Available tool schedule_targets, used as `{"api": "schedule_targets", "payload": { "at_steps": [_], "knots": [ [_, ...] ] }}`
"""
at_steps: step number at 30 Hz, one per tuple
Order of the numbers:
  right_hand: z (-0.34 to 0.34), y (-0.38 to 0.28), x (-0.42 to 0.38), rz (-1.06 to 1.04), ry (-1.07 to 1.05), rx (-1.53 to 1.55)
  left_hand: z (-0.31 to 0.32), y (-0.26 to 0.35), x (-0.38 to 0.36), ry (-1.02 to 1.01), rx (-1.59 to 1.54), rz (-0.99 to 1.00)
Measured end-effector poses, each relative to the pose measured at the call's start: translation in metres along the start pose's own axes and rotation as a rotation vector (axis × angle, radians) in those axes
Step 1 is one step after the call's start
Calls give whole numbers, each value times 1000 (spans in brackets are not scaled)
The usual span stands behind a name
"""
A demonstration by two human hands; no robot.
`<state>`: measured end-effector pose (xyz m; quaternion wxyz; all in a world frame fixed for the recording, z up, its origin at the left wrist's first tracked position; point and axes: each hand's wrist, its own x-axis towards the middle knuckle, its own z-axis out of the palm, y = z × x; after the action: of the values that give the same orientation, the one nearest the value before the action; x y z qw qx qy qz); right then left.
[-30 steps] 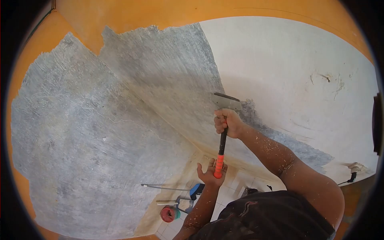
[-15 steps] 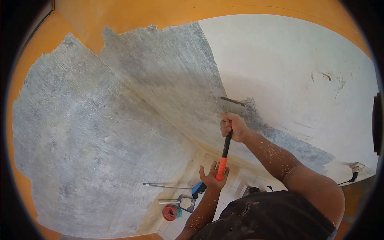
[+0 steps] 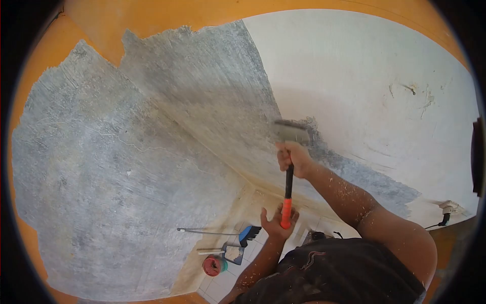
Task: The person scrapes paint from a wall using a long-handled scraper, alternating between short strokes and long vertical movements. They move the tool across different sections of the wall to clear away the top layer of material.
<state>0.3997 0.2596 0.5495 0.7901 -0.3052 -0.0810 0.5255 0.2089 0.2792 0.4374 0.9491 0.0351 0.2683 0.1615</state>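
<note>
A long-handled scraper [image 3: 289, 183] has a wide flat blade, a black shaft and an orange grip. My right hand [image 3: 294, 159] is closed around the shaft just below the blade. The blade, blurred by motion, lies at the wall where white paint [image 3: 354, 101] meets bare grey plaster [image 3: 223, 96]. Lower down, my left hand [image 3: 277, 226] has its palm against the orange grip's end, its thumb and fingers spread rather than wrapped round. Pale flakes speckle both forearms.
On the floor below are a blue broom [image 3: 248, 235], a dustpan [image 3: 233, 253] holding pale debris, and a red-and-green bucket [image 3: 214, 265]. At right, a wall socket [image 3: 450, 207] has a black plug in it. Orange paint [image 3: 152, 15] borders the scraped walls.
The view has shifted a little. The scraper blade has moved slightly up and left in view and is now blurred. My left hand has shifted slightly right, its fingers still spread.
</note>
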Motion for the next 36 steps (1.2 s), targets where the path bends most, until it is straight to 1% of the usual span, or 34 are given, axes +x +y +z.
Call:
{"api": "schedule_targets", "payload": {
  "at_steps": [1, 2, 3, 4, 5, 6, 7, 9, 11, 12, 14, 15, 16, 17, 18, 19, 20, 21, 22, 24, 25, 27, 28, 30, 31, 32, 33, 34, 35, 36],
  "knots": [
    [-2, 10, -6, 59, 29, -23, -6, -7, -4, -4, -2, -2],
    [-5, 14, -10, 119, 59, -46, -12, -14, -9, 28, -12, -81],
    [-8, 12, -9, 119, 61, -51, -16, -17, -9, 60, -20, -161],
    [-12, 7, -7, 71, 47, -62, -18, -16, -5, -51, 3, -187],
    [-15, 1, -4, 25, 32, -70, -19, -14, 2, -48, 0, -185],
    [-9, -15, -3, 30, -48, -126, 1, -10, 4, -35, 44, -109],
    [1, -25, -4, 34, -46, -126, 18, -7, 6, -24, 87, -34],
    [25, -36, -7, 8, -21, -58, 31, -1, 4, -52, 51, -60],
    [25, -35, -10, -16, -9, -44, 34, 0, 3, -115, 26, -6],
    [15, -25, -9, -26, -31, -59, 27, -1, 1, -114, 30, -9],
    [-3, 2, -6, -40, -50, -79, 1, -9, -7, -39, 25, -62],
    [-13, 19, -4, 65, -10, -71, -13, -12, -7, -43, 23, -64],
    [-15, 25, -5, 171, 31, -62, -26, -14, -7, 3, -17, -90],
    [-17, 24, -3, 172, 30, -64, -37, -15, -5, 51, -57, -113],
    [-15, 18, 2, 87, 17, -74, -30, -9, -3, -1, -63, -89],
    [-12, 9, 7, 3, 2, -83, -17, 0, 1, -1, -63, -83],
    [-1, -8, 9, 13, -63, -95, -2, 10, 6, 2, -41, 23],
    [8, -15, 12, 20, -66, -96, 10, 17, 8, 7, -22, 128],
    [17, -19, 16, 3, -87, -69, 21, 21, 7, 9, -26, 133],
    [27, -20, 15, -22, -107, -27, 36, 27, 0, 30, -44, 262],
    [21, -13, 16, -19, -110, -28, 31, 25, -1, 31, -47, 265],
    [1, 10, 21, -6, -135, -5, 6, 17, -5, 21, -104, 146],
    [0, 20, 19, -2, -140, -11, -11, 12, -5, 18, -110, 152],
    [-2, 34, 14, 189, -3, -94, -39, 2, -3, 52, -113, -3],
    [0, 28, 18, 186, -4, -94, -24, 5, -2, 50, -111, -3],
    [3, 15, 23, 79, -18, -68, 4, 11, -3, 68, -106, 74],
    [5, 7, 27, -24, -31, -41, 19, 19, -6, 88, -103, 152],
    [12, 3, 30, -24, -29, -39, -9, 46, 17, -102, -61, 155],
    [22, -1, 33, -12, -43, 1, -1, 54, 13, -105, -63, 146],
    [25, -5, 34, -1, -57, 43, 13, 60, 6, -74, -74, 253]
  ]
}}
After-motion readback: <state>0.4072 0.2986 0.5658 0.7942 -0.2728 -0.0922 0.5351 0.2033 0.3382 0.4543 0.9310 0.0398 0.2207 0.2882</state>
